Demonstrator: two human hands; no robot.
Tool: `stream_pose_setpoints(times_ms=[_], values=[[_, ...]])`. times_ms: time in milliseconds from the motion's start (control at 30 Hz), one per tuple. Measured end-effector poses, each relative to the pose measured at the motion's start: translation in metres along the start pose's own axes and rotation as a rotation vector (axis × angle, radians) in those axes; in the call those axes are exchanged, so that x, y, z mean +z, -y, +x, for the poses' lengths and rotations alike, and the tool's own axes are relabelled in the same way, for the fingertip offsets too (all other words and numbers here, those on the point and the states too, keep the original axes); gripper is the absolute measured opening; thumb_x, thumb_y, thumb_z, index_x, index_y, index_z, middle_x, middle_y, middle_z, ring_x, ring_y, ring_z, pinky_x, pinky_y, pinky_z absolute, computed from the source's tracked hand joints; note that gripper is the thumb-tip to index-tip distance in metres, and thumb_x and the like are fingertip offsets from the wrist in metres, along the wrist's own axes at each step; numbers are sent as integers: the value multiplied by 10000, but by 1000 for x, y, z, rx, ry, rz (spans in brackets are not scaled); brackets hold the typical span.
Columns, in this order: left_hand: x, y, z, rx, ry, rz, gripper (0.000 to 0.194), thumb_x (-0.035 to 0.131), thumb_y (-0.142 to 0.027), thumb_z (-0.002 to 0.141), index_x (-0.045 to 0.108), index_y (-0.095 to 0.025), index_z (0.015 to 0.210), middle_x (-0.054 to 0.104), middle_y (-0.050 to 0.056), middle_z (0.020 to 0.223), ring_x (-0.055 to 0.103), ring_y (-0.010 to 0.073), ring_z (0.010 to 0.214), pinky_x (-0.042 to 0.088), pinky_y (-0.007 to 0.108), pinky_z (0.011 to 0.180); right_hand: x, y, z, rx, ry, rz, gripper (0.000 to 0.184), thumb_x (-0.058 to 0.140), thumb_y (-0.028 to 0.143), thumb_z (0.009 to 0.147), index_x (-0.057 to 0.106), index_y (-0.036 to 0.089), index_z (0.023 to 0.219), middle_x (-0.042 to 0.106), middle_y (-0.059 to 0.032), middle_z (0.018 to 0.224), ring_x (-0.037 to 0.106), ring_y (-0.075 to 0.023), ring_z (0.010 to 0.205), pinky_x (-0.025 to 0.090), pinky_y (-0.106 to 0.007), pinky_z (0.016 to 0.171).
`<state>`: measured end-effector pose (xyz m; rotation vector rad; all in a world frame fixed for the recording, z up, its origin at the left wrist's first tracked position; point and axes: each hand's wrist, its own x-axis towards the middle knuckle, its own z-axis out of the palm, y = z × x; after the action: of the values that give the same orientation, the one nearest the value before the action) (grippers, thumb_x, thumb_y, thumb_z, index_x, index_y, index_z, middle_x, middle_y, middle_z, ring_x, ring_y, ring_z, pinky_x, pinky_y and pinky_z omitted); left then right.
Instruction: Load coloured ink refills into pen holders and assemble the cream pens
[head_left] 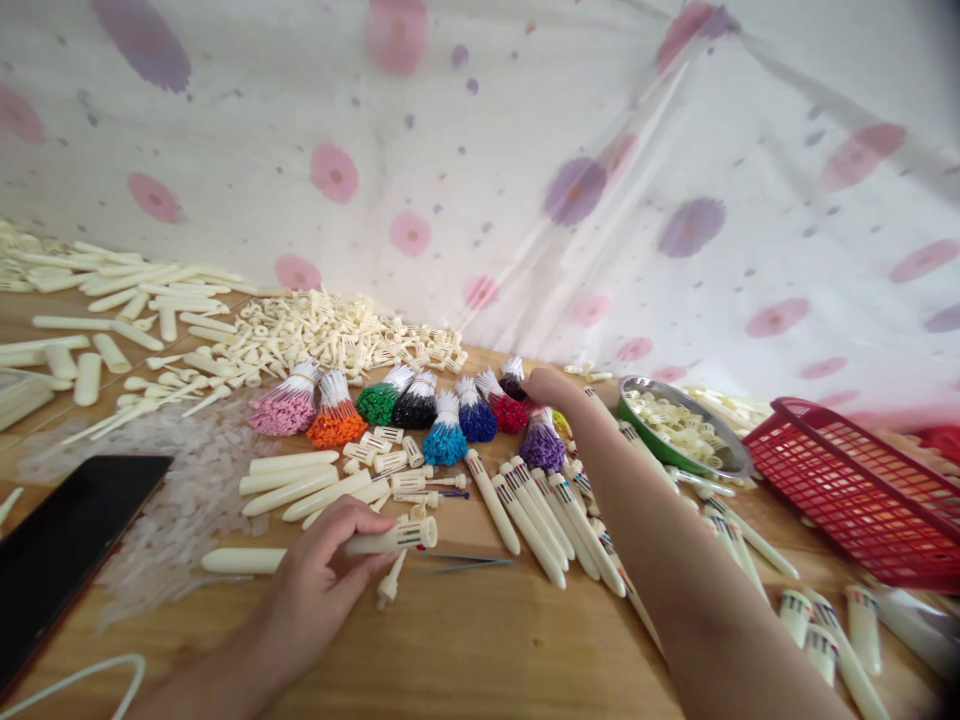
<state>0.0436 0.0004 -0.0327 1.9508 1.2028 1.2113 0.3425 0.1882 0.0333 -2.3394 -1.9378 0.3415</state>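
My left hand [330,565] is closed around a cream multicolour pen part [394,538], its slotted end pointing right. Far forward, my right hand [553,388] has its fingers curled at the dark brown bundle of pen refills [513,380]; what they pinch is hidden. Alongside stand tied bundles of refills with white tubes and coloured ends: pink [281,410], orange [335,422], green [381,400], black [416,405], light blue [445,440], blue [477,418], red [507,408] and purple [543,448]. Tweezers [472,562] and a small cream plunger piece [390,585] lie by my left hand.
Cream parts [322,335] are heaped at the back left. Pens with coloured sliders [577,530] lie under my right arm. A green-sided metal bowl [626,408] of cream pieces and a red basket [855,490] stand right. A black phone [75,550] lies left beside clear plastic bits [176,520].
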Motion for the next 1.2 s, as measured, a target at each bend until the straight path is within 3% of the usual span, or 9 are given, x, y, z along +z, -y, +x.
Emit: stream_pose_setpoints(times_ms=[100, 167, 233, 300, 400, 500, 600, 767, 1200], values=[[1, 0, 0, 29, -18, -4, 89, 613, -200, 749, 614, -234, 832, 640, -9, 777, 626, 151, 736, 508, 225, 647, -8, -3, -17, 2, 66, 44, 229, 517, 303, 894, 570, 133, 1038, 602, -60, 1011, 602, -160, 838, 511, -336, 728], [1, 0, 0, 49, -37, -6, 102, 610, -182, 749, 607, -235, 836, 634, -13, 771, 621, 145, 728, 506, 219, 643, -14, -5, -39, -19, 40, 75, 194, 504, 277, 892, 601, 109, 893, 641, -66, 887, 620, -162, 754, 503, -301, 681], [0, 0, 0, 55, -45, -6, 103, 603, -167, 752, 604, -233, 830, 628, -13, 763, 619, 144, 729, 505, 217, 640, -19, -6, -71, -57, -21, 123, 203, 452, 245, 901, 589, 121, 815, 662, -82, 824, 632, -163, 697, 490, -270, 631], [-1, 0, 1, 53, -54, -5, 99, 596, -159, 755, 602, -229, 825, 626, -10, 766, 620, 148, 741, 507, 221, 645, -21, -9, -111, -147, -49, 189, 198, 421, 270, 908, 573, 177, 820, 673, -31, 816, 635, -135, 683, 486, -231, 607], [-4, 0, 2, 61, -79, 12, 96, 587, -164, 760, 603, -229, 829, 631, -4, 786, 625, 157, 762, 515, 238, 666, -18, -15, -169, -499, -65, 309, 149, 475, 265, 875, 590, 215, 796, 646, 15, 640, 601, -121, 539, 462, -219, 530], [-6, 0, 4, 90, -89, 40, 103, 585, -165, 763, 608, -233, 839, 638, 2, 807, 627, 165, 783, 520, 252, 688, -12, -19, -204, -763, -156, 234, 156, 453, 214, 892, 602, 220, 851, 645, -5, 664, 591, -115, 554, 433, -214, 530], [-6, 0, 4, 136, -74, 52, 137, 592, -150, 764, 611, -241, 865, 637, 0, 815, 625, 160, 789, 519, 242, 691, -8, -19, -211, -856, -220, 151, 168, 430, 204, 911, 595, 211, 881, 644, -32, 707, 587, -129, 605, 424, -231, 553], [-6, -1, 3, 176, -46, 61, 163, 585, -131, 771, 610, -241, 889, 628, -1, 801, 621, 151, 768, 516, 236, 684, -4, -14, -208, -929, -181, 88, 193, 403, 145, 912, 588, 197, 894, 638, -53, 769, 579, -145, 660, 420, -257, 585], [-2, 2, 0, 213, -1, 115, 196, 634, -189, 769, 647, -247, 956, 669, 19, 887, 650, 152, 828, 539, 224, 720, -3, -1, -215, -988, -109, -8, 235, 343, 82, 897, 554, 175, 850, 566, -34, 665, 499, -146, 599, 352, -263, 539]])
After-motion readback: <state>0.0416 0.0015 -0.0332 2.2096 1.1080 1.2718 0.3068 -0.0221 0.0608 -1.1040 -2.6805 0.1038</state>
